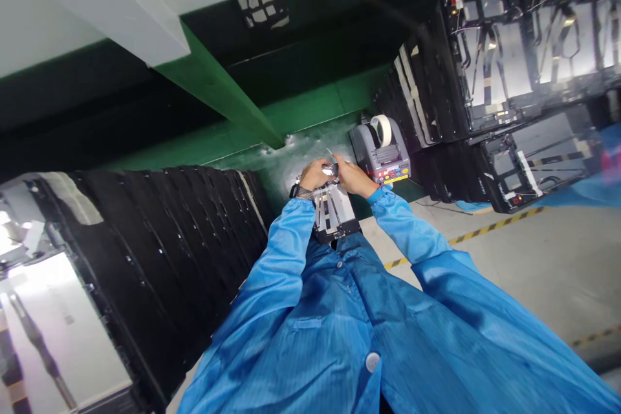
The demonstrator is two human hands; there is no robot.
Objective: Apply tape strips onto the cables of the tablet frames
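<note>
Place: a factory aisle seen on a steep tilt, with a grey floor edged by a yellow-and-black hazard stripe, and a pale beam overhead beside a green-painted surface.

Rest: a black slotted rack runs along the left side. To the right stand black-framed panels crossed by cables and tape strips, with a smaller framed panel below them. A person's blue smock fills the bottom of the view.

Things: an electric tape dispenser stands just beside the right hand, carrying a roll of cream tape. A black-and-silver frame sits against the smock, directly below both hands, with pale strips lying across its face. A small silver piece sits between the hands, just above the frame.

Left hand: wearing a wristwatch, its grip is closed on the small silver piece.

Right hand: its fingers reach in to the same piece, but whether that grip is closed on it cannot be told from this view.

Progress: strips are already in place on the black-and-silver frame and on the racked panels, and the roll on the dispenser has tape left on it.
</note>
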